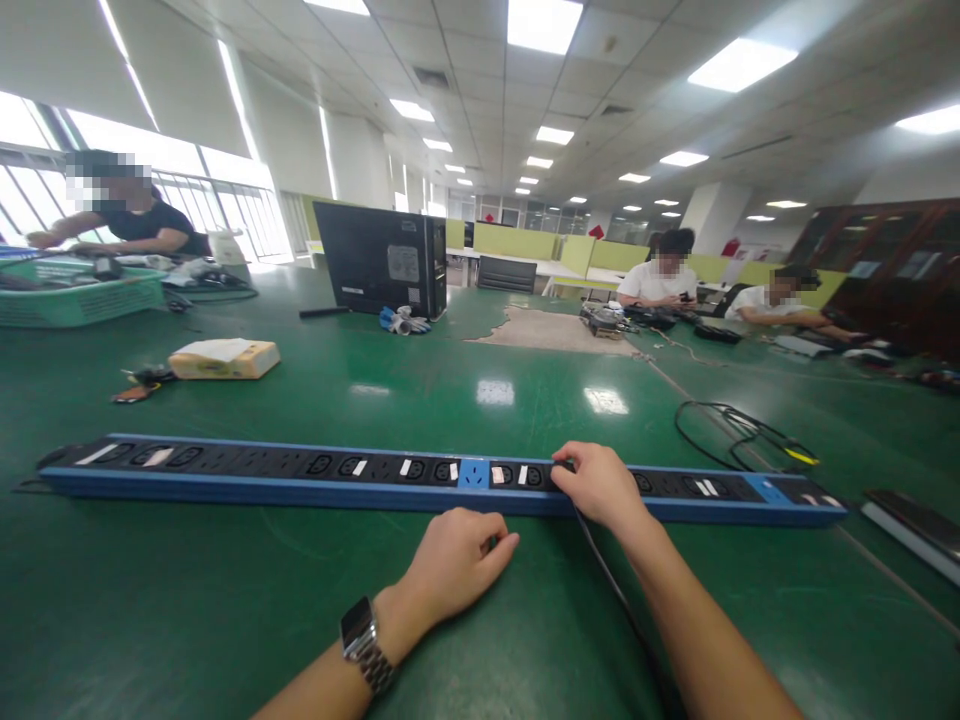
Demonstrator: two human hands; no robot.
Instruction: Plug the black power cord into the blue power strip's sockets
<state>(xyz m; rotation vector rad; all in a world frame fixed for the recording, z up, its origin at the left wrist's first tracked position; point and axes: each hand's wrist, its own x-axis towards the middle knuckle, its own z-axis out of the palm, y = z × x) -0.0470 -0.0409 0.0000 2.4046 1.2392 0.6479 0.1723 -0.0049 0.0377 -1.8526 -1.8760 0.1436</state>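
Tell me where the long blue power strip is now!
In the head view, the blue power strip lies across the green table, just beyond the left hand, with the right hand on it, right of its middle.

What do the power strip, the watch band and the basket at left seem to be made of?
Power strip: probably painted or anodised metal; its long blue edges look straight and satin.
Watch band: likely polished metal, with shiny links.
Basket: apparently moulded plastic, semi-matt, judging by its even green colour.
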